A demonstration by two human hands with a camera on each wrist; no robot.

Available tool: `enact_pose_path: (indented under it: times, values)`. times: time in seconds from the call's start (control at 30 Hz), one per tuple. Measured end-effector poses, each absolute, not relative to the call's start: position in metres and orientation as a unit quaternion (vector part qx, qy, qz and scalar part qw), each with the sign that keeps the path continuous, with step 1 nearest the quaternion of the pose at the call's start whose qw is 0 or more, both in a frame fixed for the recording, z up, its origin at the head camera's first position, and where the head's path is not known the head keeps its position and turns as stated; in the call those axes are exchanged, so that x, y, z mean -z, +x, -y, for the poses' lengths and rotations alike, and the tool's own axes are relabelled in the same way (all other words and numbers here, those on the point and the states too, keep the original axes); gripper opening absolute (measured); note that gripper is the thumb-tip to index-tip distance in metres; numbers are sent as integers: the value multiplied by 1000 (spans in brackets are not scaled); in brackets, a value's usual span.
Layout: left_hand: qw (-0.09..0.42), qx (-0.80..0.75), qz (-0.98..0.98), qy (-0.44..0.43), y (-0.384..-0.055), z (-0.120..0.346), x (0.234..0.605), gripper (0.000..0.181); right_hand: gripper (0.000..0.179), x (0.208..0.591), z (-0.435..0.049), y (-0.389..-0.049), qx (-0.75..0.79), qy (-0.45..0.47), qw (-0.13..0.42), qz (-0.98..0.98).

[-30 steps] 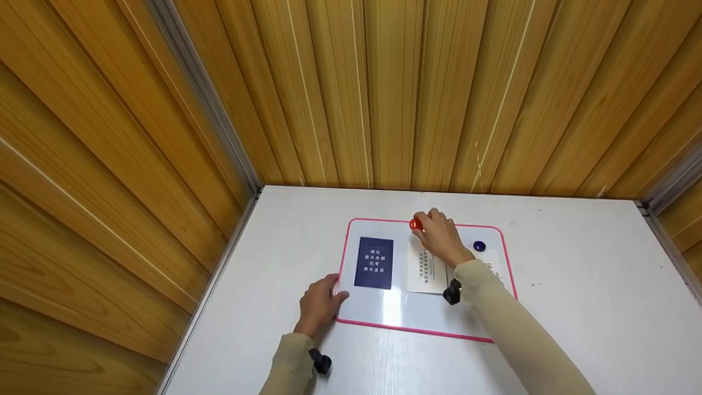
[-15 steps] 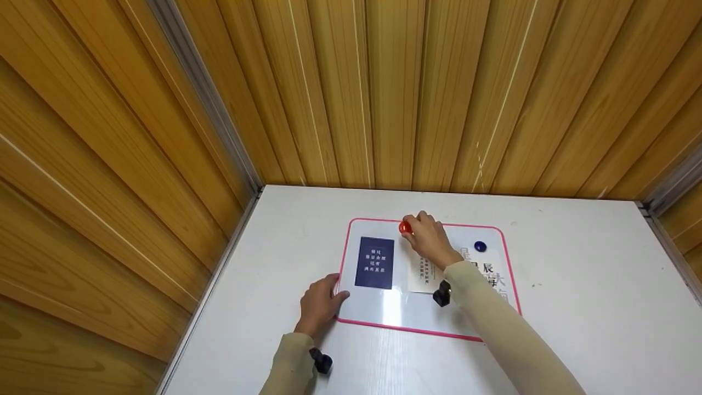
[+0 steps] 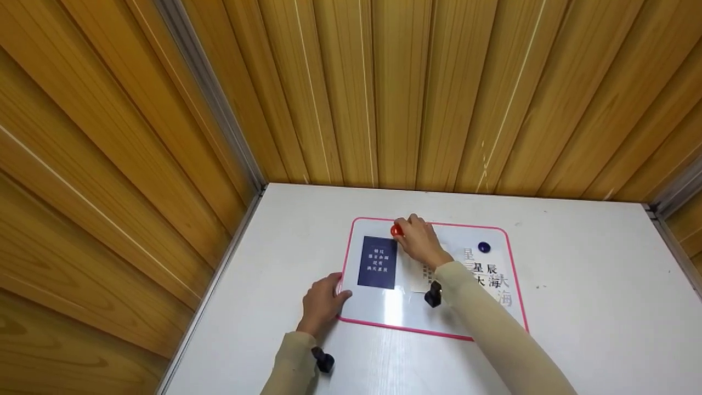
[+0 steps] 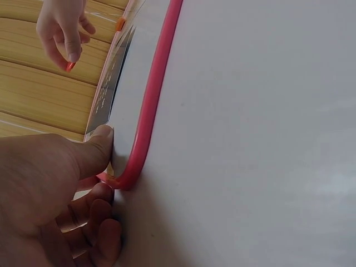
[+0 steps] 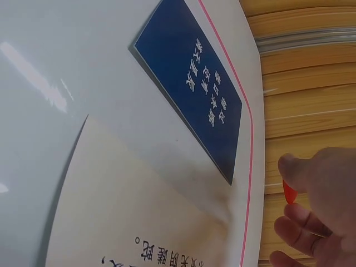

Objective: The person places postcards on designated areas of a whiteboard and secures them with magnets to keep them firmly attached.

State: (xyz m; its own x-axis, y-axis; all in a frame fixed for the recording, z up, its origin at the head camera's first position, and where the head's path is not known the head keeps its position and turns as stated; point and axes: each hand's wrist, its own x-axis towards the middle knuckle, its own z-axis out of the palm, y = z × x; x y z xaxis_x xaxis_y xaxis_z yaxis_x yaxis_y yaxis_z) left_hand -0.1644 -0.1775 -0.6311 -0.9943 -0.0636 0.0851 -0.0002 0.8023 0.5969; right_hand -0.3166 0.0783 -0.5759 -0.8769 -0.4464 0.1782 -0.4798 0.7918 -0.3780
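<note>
In the head view a whiteboard (image 3: pixel 422 318) with a pink rim lies on a white table. My left hand (image 3: pixel 321 302) grips its near left corner, thumb (image 4: pixel 101 146) on top and fingers curled at the edge. Between thumb and fingers, my right hand (image 3: pixel 419 241) pinches a red round magnet (image 3: pixel 396 230), above the top right corner of a dark blue card (image 3: pixel 378 262). A cream card (image 3: pixel 419 280) is partly hidden under the right hand. The left wrist view has another orange-red piece (image 4: pixel 119 24) on the board, small and blurred.
A white card (image 3: pixel 488 269) with large characters lies on the board's right part, partly covered by the right sleeve. Above it sits a dark blue round magnet (image 3: pixel 483 247). Wood-patterned panels (image 3: pixel 395 99) stand behind and to the left of the table.
My right hand has moved left with the red magnet, from above the cream card to the blue card's corner. More of the white card shows. My left hand keeps its place on the board.
</note>
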Motion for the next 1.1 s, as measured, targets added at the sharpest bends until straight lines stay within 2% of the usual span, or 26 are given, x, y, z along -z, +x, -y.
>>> enact_pose_path:
  times: [0.57, 0.87, 1.1]
  values:
    - [44, 315, 948, 27, -163, 179, 632, 51, 38, 586, -53, -323, -218, 255, 8, 942]
    - [31, 327, 944, 37, -161, 177, 633, 50, 34, 593, -47, -327, -200, 261, 15, 944]
    - [47, 318, 947, 20, -160, 177, 630, 48, 30, 596, -42, -328, -179, 261, 0, 948]
